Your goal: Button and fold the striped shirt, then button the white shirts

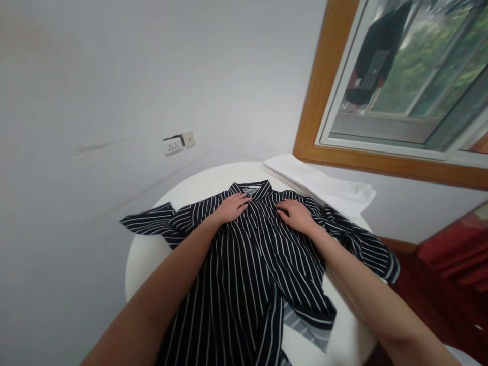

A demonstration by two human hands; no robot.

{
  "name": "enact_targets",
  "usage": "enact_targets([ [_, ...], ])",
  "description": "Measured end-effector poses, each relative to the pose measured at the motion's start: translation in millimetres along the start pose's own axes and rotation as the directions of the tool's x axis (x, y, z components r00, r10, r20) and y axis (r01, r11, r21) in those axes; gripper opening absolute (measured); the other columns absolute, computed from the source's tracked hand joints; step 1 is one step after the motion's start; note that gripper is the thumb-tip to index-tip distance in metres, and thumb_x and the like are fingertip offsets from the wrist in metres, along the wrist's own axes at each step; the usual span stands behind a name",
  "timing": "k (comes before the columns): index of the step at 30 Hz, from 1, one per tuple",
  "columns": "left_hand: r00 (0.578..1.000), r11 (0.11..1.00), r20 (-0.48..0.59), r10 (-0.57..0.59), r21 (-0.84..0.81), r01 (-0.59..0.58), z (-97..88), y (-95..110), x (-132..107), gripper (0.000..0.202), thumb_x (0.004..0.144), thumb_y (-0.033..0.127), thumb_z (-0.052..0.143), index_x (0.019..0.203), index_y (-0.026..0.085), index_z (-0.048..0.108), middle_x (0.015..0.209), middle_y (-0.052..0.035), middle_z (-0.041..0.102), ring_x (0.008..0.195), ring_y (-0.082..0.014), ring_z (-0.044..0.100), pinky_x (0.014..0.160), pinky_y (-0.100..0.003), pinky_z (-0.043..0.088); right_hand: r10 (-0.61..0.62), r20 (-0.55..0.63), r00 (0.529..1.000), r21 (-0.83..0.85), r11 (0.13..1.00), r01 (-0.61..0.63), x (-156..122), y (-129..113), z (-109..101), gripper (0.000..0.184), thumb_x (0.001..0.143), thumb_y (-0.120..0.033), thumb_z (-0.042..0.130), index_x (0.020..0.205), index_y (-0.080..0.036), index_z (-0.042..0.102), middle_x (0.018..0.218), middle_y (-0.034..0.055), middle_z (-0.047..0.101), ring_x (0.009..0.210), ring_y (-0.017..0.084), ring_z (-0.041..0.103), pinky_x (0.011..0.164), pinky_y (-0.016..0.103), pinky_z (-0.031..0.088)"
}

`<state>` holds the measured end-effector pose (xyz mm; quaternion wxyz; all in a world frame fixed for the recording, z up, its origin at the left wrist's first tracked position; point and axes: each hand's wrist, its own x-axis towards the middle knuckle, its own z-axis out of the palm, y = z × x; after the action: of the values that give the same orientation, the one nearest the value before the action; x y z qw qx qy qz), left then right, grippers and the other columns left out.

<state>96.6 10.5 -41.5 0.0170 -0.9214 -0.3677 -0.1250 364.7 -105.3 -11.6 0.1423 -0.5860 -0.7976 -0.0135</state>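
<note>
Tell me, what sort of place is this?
Most likely a room in a home or guesthouse, not a workshop. It has a wood-framed window, a wall socket and a round white table, where the left hand and right hand rest on a striped shirt beside folded white cloth.

The striped shirt is black, maybe very dark navy, with thin white pinstripes all over, collar and sleeves too. Where the hem flips over, the inside looks paler, a greyish stripe, and the inner collar band is light grey-blue. The worktop under it is plain white, same as the folded cloth at the back. The wall is off-white with a white socket that has a beige bit on it. The window frame is warm orange-brown wood, with green trees and a dark hanging garment outside. The floor is dark reddish brown.
</note>
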Motion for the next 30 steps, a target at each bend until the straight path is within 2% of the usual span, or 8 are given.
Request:
enact_targets([
  [3, 1.0, 0.999, -0.011, -0.019, 0.038, 0.02, -0.3, 7, 0, 0.049, 0.095, 0.04, 0.021, 0.137, 0.024, 0.043, 0.145, -0.0041, 0.039, 0.135, -0.0207, 0.033, 0.112, -0.04, 0.022, 0.065, 0.087, 0.994, -0.057, 0.997, -0.06, -14, 5, 5, 0.054, 0.092, -0.055, 0.029, 0.137, -0.029, 0.043, 0.147, 0.0034, 0.036, 0.136, 0.027, 0.028, 0.109, 0.056, 0.017],
  [7, 0.999, 0.997, 0.013, -0.039, 0.061, 0.038, -4.5, 23, -7, 0.05, 0.095, 0.044, 0.023, 0.139, 0.026, 0.039, 0.148, -0.0058, 0.034, 0.137, -0.0244, 0.028, 0.112, -0.044, 0.022, 0.04, 0.166, 0.985, -0.069, 0.997, -0.028, -31, -1, 12, 0.058, 0.093, -0.057, 0.02, 0.144, -0.03, 0.029, 0.153, 0.0025, 0.021, 0.141, 0.025, 0.016, 0.111, 0.056, 0.01],
  [12, 0.998, 0.999, 0.064, -0.027, 0.044, 0.024, -8.8, 67, -42, 0.056, 0.092, 0.057, 0.024, 0.143, 0.034, 0.029, 0.152, -0.0062, 0.025, 0.138, -0.0297, 0.023, 0.108, -0.061, 0.016, -0.019, 0.232, 0.972, -0.002, 1.0, 0.02, -75, -24, -10, 0.061, 0.092, -0.058, 0.025, 0.143, -0.025, 0.033, 0.152, 0.0055, 0.023, 0.14, 0.027, 0.017, 0.111, 0.055, 0.013],
  [16, 0.993, 0.994, 0.06, 0.106, -0.017, -0.105, -10.3, 92, -63, 0.054, 0.092, 0.056, 0.025, 0.143, 0.038, 0.024, 0.153, -0.003, 0.022, 0.14, -0.0266, 0.019, 0.109, -0.06, 0.012, -0.144, 0.314, 0.939, 0.095, 0.988, 0.12, -93, -31, -36, 0.053, 0.088, -0.057, 0.039, 0.132, -0.03, 0.049, 0.143, 0.0037, 0.041, 0.131, 0.025, 0.037, 0.108, 0.044, 0.028],
  [19, 0.995, 0.998, 0.084, 0.062, -0.035, -0.059, -11.5, 82, -51, 0.052, 0.092, 0.05, 0.03, 0.142, 0.039, 0.026, 0.153, -0.0014, 0.022, 0.14, -0.0262, 0.02, 0.11, -0.059, 0.012, -0.038, 0.23, 0.973, 0.006, 0.999, 0.038, -72, -24, -32, 0.047, 0.09, -0.051, 0.039, 0.125, -0.025, 0.056, 0.135, 0.008, 0.05, 0.125, 0.025, 0.043, 0.106, 0.043, 0.031],
  [24, 0.993, 0.997, 0.094, -0.074, -0.01, 0.076, -10.4, 51, -18, 0.051, 0.092, 0.046, 0.031, 0.142, 0.034, 0.03, 0.152, -0.0032, 0.025, 0.139, -0.0272, 0.021, 0.109, -0.059, 0.015, 0.198, 0.184, 0.963, -0.068, 0.98, -0.188, -16, -3, 7, 0.056, 0.094, -0.052, 0.025, 0.142, -0.026, 0.034, 0.151, 0.0075, 0.027, 0.139, 0.028, 0.02, 0.108, 0.054, 0.018],
  [27, 0.996, 0.997, 0.04, -0.081, 0.016, 0.08, -7.9, 56, -21, 0.05, 0.092, 0.046, 0.03, 0.139, 0.03, 0.037, 0.151, -0.005, 0.028, 0.138, -0.0274, 0.024, 0.11, -0.056, 0.017, 0.18, 0.187, 0.966, -0.039, 0.984, -0.175, 5, 10, 14, 0.055, 0.093, -0.054, 0.026, 0.141, -0.028, 0.034, 0.151, 0.0059, 0.027, 0.138, 0.028, 0.02, 0.107, 0.057, 0.017],
  [30, 0.996, 0.995, 0.02, -0.086, 0.052, 0.085, -6.2, 76, -41, 0.047, 0.092, 0.043, 0.033, 0.134, 0.026, 0.045, 0.15, -0.0074, 0.03, 0.137, -0.029, 0.026, 0.11, -0.056, 0.018, 0.167, 0.126, 0.978, -0.052, 0.985, -0.162, 18, 16, 7, 0.046, 0.09, -0.049, 0.038, 0.128, -0.025, 0.049, 0.138, 0.0095, 0.044, 0.128, 0.028, 0.037, 0.102, 0.053, 0.028],
])
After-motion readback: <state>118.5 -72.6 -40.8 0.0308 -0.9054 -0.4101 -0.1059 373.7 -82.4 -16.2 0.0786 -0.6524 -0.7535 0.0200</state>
